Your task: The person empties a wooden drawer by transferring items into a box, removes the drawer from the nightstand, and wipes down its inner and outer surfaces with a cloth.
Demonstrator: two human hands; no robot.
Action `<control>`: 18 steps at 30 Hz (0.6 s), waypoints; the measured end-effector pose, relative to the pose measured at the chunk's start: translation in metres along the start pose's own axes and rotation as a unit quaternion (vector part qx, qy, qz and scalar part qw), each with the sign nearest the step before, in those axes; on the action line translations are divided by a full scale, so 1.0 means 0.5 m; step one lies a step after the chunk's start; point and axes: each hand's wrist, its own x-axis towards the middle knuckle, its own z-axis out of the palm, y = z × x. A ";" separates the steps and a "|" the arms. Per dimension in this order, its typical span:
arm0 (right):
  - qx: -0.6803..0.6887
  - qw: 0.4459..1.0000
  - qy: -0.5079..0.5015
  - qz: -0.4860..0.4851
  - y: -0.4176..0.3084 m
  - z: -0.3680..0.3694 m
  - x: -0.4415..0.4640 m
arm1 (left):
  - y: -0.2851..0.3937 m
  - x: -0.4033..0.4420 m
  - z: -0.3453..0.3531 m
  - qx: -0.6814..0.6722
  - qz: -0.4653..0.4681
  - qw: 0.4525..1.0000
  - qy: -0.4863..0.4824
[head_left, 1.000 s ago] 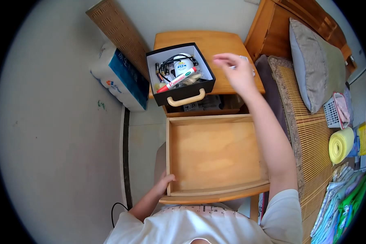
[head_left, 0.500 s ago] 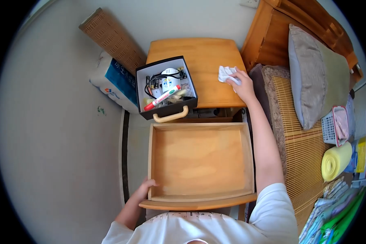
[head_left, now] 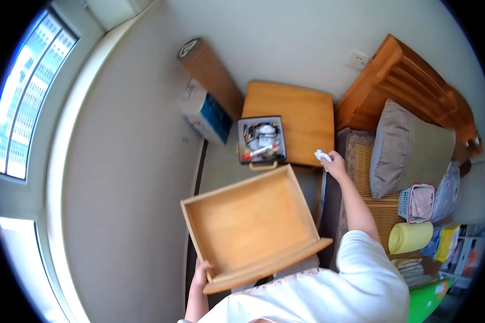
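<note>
The wooden drawer [head_left: 253, 220], with nothing inside, is tilted in front of my body. My left hand [head_left: 202, 273] is closed on its near left corner. A crumpled white tissue [head_left: 321, 156] is pinched in my right hand [head_left: 336, 164], just off the front right corner of the wooden nightstand [head_left: 307, 118]. On the nightstand's left part stands a black box [head_left: 283, 141] with a light wooden handle; it holds cables, batteries, a white device and a red-and-white marker [head_left: 260, 151].
A rolled mat [head_left: 213, 70] and a tissue pack [head_left: 213, 116] stand left of the nightstand. To the right is a bed with a pillow [head_left: 394, 148], a small basket [head_left: 402, 203] and a yellow roll [head_left: 410, 238]. A window [head_left: 32, 86] is at far left.
The view has swung and pulled back. My right hand has come from over the nightstand top to its front right corner with the tissue. The drawer has come away from the nightstand and turned.
</note>
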 end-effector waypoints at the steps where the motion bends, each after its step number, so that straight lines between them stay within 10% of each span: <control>1: 0.074 0.993 -0.038 0.082 -0.019 -0.026 -0.058 | 0.019 -0.023 0.025 -0.011 0.034 0.999 -0.008; 3: 0.309 0.927 -0.116 0.180 -0.119 -0.080 -0.184 | 0.048 -0.083 0.052 0.010 0.075 0.997 0.017; 8: 0.365 0.877 -0.233 0.209 -0.177 -0.085 -0.294 | -0.018 -0.172 0.137 -0.065 0.121 0.989 0.049; 18: 0.278 0.813 -0.511 -0.007 -0.124 -0.107 -0.451 | -0.720 -0.385 0.414 -0.400 0.133 0.843 0.333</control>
